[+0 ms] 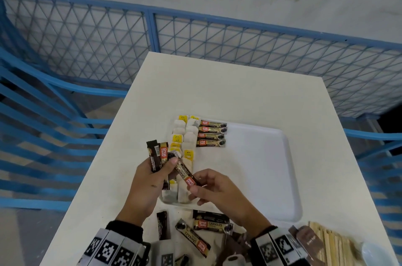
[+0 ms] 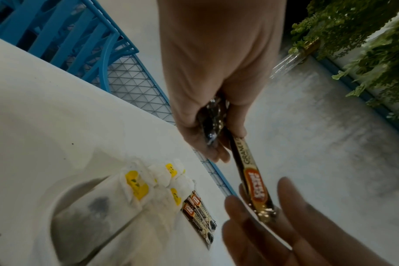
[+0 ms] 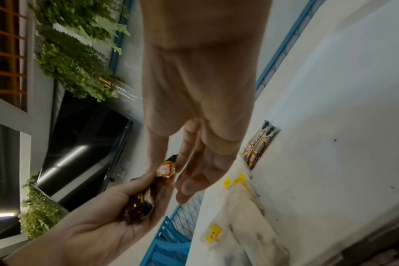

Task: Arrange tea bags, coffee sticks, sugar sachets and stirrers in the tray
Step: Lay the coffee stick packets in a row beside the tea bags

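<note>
A white tray [image 1: 261, 167] lies on the white table. Two columns of tea bags [image 1: 185, 141] fill its left side, with several coffee sticks [image 1: 212, 134] stacked beside them at the far end. Above the tray's near left corner, my left hand [image 1: 169, 163] grips a bundle of coffee sticks [image 1: 157, 154]. One coffee stick [image 1: 187, 175] slants out of that bundle, and my right hand [image 1: 192, 187] pinches its red-labelled end. The left wrist view shows this stick [image 2: 253, 180] reaching into the right fingers [image 2: 273, 225]. In the right wrist view its label [image 3: 165, 170] sits at my fingertips.
Loose coffee sticks [image 1: 208, 225] lie on the table between the tray and the front edge. Wooden stirrers [image 1: 332, 244] and brown sachets [image 1: 306, 241] sit at the near right corner. The tray's right half is bare. A blue mesh fence [image 1: 152, 30] stands behind the table.
</note>
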Demonstrator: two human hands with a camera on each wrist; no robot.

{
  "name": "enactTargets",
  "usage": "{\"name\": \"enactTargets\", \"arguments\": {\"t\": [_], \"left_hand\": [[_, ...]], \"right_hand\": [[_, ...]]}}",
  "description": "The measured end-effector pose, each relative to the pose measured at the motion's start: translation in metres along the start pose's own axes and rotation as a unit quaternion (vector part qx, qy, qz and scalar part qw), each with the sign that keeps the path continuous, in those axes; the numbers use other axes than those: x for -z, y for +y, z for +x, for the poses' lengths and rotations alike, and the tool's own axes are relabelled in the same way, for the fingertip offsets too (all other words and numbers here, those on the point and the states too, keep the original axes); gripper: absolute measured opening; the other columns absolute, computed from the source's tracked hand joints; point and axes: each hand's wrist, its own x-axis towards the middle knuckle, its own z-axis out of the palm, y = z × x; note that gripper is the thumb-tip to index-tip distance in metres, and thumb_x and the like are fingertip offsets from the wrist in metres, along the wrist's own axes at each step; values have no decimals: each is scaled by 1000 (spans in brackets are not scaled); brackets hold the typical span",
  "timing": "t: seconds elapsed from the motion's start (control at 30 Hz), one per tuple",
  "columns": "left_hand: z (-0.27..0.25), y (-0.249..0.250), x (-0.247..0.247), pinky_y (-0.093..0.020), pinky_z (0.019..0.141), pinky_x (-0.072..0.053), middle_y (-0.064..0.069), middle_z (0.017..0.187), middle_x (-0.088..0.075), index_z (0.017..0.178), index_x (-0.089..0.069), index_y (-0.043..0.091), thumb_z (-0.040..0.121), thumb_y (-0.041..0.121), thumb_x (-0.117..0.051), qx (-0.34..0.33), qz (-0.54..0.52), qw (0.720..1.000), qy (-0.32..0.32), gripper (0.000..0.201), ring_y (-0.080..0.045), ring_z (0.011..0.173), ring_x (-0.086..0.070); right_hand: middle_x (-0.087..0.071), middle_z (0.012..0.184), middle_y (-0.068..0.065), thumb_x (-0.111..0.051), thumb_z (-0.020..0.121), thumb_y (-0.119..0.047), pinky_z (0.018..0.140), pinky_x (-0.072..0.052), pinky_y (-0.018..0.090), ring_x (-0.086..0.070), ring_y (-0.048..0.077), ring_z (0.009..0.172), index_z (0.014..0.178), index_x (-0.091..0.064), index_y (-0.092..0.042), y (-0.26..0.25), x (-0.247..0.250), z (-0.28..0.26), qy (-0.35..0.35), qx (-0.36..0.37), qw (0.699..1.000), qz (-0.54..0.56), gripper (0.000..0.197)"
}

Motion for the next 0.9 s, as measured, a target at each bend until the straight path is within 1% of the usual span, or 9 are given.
{"name": "enactTargets", "arguments": {"t": [0.1, 0.17, 0.27, 0.33, 0.47, 0.6, 0.7, 0.8, 0.9], "left_hand": [[-3, 0, 0, -46, 91, -50, -20, 99, -71, 98, -66, 3, 70, 25, -68, -10, -11, 1000, -4, 36, -37, 94, -66], [-5, 0, 0, -43, 85, -50, -20, 91, -69, 96, -65, -1, 72, 24, -67, -17, -2, 1000, -11, 35, -34, 82, -63], [-8, -2, 1, -22, 62, -49, -6, 67, -66, 86, -64, 6, 84, 14, -63, -26, 18, 999, -8, 8, -17, 62, -57], [-10, -2, 2, -15, 52, -45, 0, 61, -63, 83, -65, 11, 87, 10, -61, -33, 33, 999, -7, 5, -8, 54, -54], [-12, 1, 0, -14, 54, -45, 3, 61, -63, 84, -69, 9, 83, 9, -67, -48, 115, 990, -68, 2, -6, 53, -51], [-18, 2, -10, -13, 55, -45, 6, 60, -64, 84, -69, 10, 80, 10, -69, -40, 139, 985, -96, 4, -4, 52, -51], [-21, 1, -13, -12, 54, -45, 6, 64, -64, 86, -68, 8, 79, 11, -70, -45, 136, 987, -76, 7, -3, 52, -52], [-24, -1, -9, -9, 51, -42, 8, 64, -63, 88, -66, 8, 78, 8, -72, -33, 152, 985, -80, 11, 1, 49, -54], [-26, -4, -4, -11, 49, -37, 14, 51, -57, 88, -68, 17, 78, 16, -73, -6, 184, 979, -87, 11, 0, 47, -46]], "right_hand": [[-65, 82, 5, -63, 85, -3, 63, -53, 21, -67, 15, 69, 98, -59, -3, -1, -2, -3, 33, 16, 999, 30, 14], [-65, 76, 7, -62, 85, -2, 62, -52, 21, -65, 13, 64, 96, -62, -2, -1, 1, -5, 70, 29, 996, 46, 11], [-65, 74, 4, -64, 85, -6, 66, -53, 23, -63, 12, 67, 90, -65, -6, 0, 8, -8, 88, 34, 995, 19, 5], [-67, 78, -3, -67, 85, -15, 72, -52, 23, -62, 10, 75, 86, -66, -15, 0, 11, -10, 52, 31, 995, -83, 2], [-65, 87, -10, -69, 82, -33, 70, -46, 15, -60, 3, 79, 90, -63, -26, -2, 7, -12, 16, 51, 979, -197, 12], [-61, 78, -12, -68, 84, -23, 66, -44, 14, -56, 2, 69, 89, -62, -22, -6, 3, -9, 46, 95, 968, -227, 9], [-65, 74, 3, -67, 84, -13, 63, -52, 25, -61, 12, 64, 86, -60, -10, -8, 3, -8, 90, 86, 980, -154, 8], [-65, 76, 17, -61, 86, 1, 62, -54, 25, -66, 20, 63, 91, -49, -6, -13, 4, -11, 118, 85, 989, 15, 15], [-66, 77, 19, -58, 86, 4, 64, -56, 24, -68, 22, 64, 95, -43, -6, -16, 6, -14, 140, 74, 980, 116, 20]]}}
